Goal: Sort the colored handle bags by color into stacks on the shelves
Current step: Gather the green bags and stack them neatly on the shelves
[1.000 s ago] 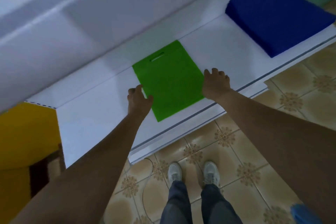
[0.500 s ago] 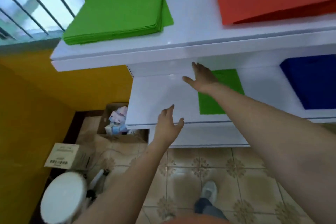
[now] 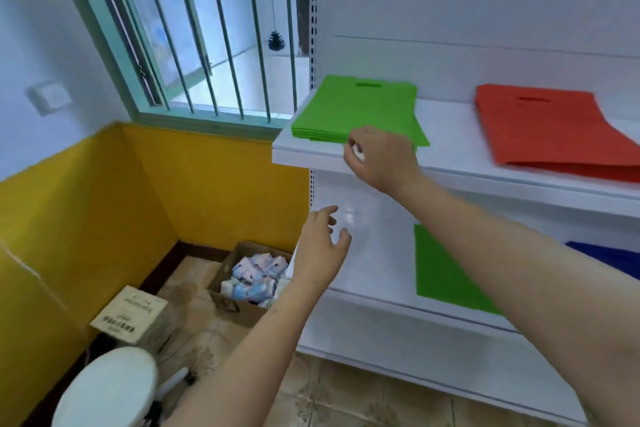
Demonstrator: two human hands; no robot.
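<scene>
Both hands hold nothing, the right hand (image 3: 379,156) loosely curled by the green stack (image 3: 353,114), the left hand (image 3: 323,246) spread; a careless grab could skew the stack off the shelf (image 3: 446,163).

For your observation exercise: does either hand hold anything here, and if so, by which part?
Nothing is plainly held. The left hand hangs open in the air. The right hand reaches the front edge of the green bag stack, fingers curled; whether it pinches a bag cannot be told.

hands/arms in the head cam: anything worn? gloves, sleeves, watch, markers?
Nothing worn that shows. The left hand and right hand are bare: no gloves, rings or markers visible. Both forearms are bare up to the frame edge, with no sleeve, watch, strap or cable in view. Upper arms are out of frame.
</scene>
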